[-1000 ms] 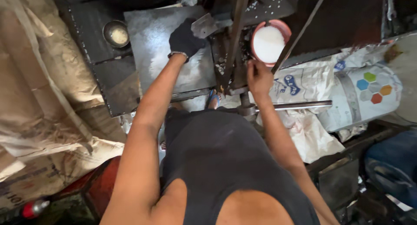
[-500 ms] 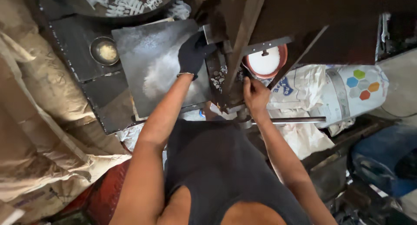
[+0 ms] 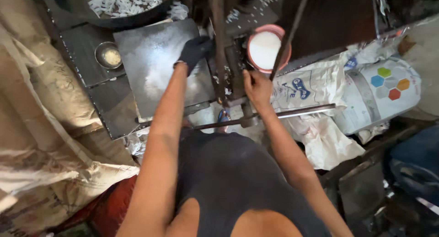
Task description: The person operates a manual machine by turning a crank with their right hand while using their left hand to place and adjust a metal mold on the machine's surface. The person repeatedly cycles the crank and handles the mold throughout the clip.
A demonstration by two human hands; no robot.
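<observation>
My left hand (image 3: 195,50) wears a dark glove and rests at the right edge of a flat grey metal plate (image 3: 155,68), close against the upright metal frame of a press machine (image 3: 219,45). The glove's fingers curl toward the frame; what they hold is hidden. My right hand (image 3: 257,87) is bare and lies on the machine's base just below a pink bowl (image 3: 266,48) filled with white powder. Its fingers are bent against the metal. A long steel bar (image 3: 292,113) runs sideways under this hand.
A small metal cup (image 3: 109,56) with yellowish contents sits left of the plate. A dark pan of white chips (image 3: 123,4) lies at the top. Printed white sacks (image 3: 320,90), a white bucket (image 3: 388,90) and brown sacking (image 3: 41,141) surround the machine.
The view has shifted, so the plate, bowl and machine sit lower in frame. My gloved left hand stays by the frame. My right hand has dropped slightly below the pink bowl.
</observation>
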